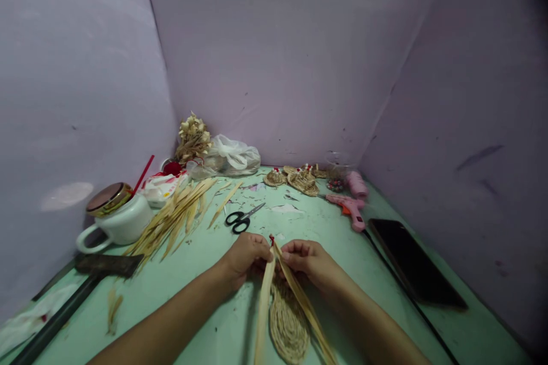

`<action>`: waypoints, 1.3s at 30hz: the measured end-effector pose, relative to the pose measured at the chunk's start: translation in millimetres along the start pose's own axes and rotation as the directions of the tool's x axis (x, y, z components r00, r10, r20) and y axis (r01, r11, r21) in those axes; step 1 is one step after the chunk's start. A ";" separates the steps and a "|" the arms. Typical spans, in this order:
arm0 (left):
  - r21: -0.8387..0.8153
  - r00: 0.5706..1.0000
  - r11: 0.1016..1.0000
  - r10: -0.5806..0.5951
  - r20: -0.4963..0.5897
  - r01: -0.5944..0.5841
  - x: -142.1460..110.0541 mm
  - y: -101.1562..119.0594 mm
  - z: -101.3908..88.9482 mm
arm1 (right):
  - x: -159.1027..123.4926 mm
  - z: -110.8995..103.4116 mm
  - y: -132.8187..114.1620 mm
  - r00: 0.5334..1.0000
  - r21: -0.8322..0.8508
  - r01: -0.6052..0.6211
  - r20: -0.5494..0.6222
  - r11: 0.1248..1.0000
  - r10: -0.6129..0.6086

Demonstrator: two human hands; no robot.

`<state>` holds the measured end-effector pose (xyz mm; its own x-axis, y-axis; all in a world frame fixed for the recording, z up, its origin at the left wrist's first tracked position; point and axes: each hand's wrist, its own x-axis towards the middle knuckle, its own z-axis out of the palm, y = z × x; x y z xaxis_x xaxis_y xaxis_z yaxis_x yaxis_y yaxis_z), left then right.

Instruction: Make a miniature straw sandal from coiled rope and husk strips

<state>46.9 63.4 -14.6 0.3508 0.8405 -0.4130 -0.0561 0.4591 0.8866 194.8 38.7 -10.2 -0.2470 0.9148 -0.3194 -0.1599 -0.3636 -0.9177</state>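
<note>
My left hand (pixel 248 255) is closed on a pale dried leaf strip (pixel 264 311) that hangs down toward me. Pinched in my right hand (pixel 309 259) is a darker straw-coloured leaf strip (pixel 305 302), slanting down to the right. The two strips meet at the top, where a small red tie (pixel 272 239) shows. Below and between them lies a flat oval woven straw sole (pixel 289 325), its upper end partly hidden by my hands and the strips. Black-handled scissors (pixel 242 219) lie partly open just beyond my left hand.
Dried leaf strips (pixel 180 214) are heaped at left beside a white mug (pixel 124 222) and a hammer (pixel 107 265). Small woven slippers (pixel 302 181) sit at the back. At right are a pink glue gun (pixel 349 206), its cord, a thread spool (pixel 357 185) and a black phone (pixel 415 262). Purple walls enclose three sides.
</note>
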 end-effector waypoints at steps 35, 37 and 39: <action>0.076 0.996 0.996 -0.061 0.067 0.055 0.5 -4.4 4.9 | 6.2 -5.7 7.1 0.999 -0.227 0.022 0.033 0.974 -0.015; 0.112 0.992 0.992 -0.073 0.100 0.062 1.4 -3.9 2.6 | 6.6 -6.9 6.8 1.000 -0.248 0.021 0.026 0.969 -0.015; 0.129 0.990 0.990 -0.080 0.117 0.064 1.7 -3.7 1.9 | 6.2 -6.8 6.5 1.000 -0.268 0.018 0.003 0.963 -0.017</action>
<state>49.5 62.6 -18.1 0.4608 0.7619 -0.4552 0.0879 0.4712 0.8776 198.7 43.2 -19.7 -0.2473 0.9204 -0.3027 0.0975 -0.2872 -0.9529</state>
